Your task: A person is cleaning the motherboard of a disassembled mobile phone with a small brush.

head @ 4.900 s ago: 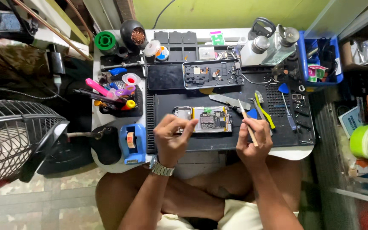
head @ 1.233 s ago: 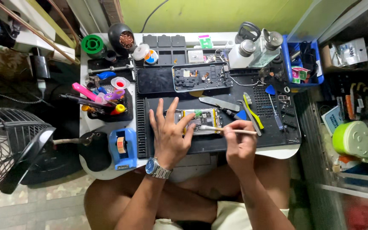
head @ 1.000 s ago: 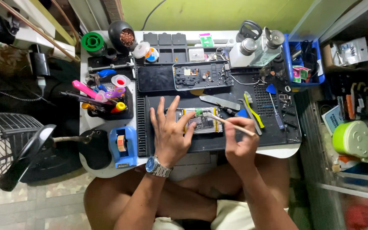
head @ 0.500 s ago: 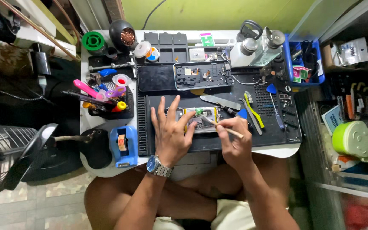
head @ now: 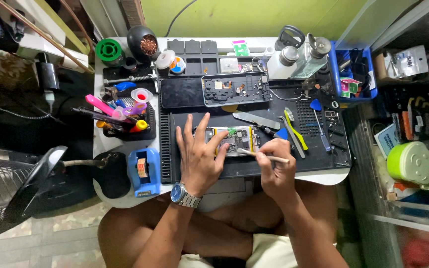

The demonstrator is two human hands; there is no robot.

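1. Pinning the opened smartphone with exposed circuit board and yellow-edged battery (head: 232,140), which lies at the centre of the frame on the black ribbed work mat (head: 254,166), the left hand (head: 199,154) lies flat with fingers spread and released, gripping nothing.
2. The right hand (head: 274,166), just right of the phone, pinches a thin pale wooden-looking stick tool (head: 264,156) between clenched fingers, its tip touching the phone's lower right edge.
3. To do this well, I judge the tip should stay low and shallow against the edge, with light pressure, while the left palm keeps the phone from sliding.
4. Slipping toward the board's small parts seems the main risk.
5. Against the earliest frame, the left hand now lies spread over the phone instead of pinching at its left end, and the right hand has come in from the right to meet the phone.
6. The grey metal pry blade (head: 255,119) lies above, untouched.
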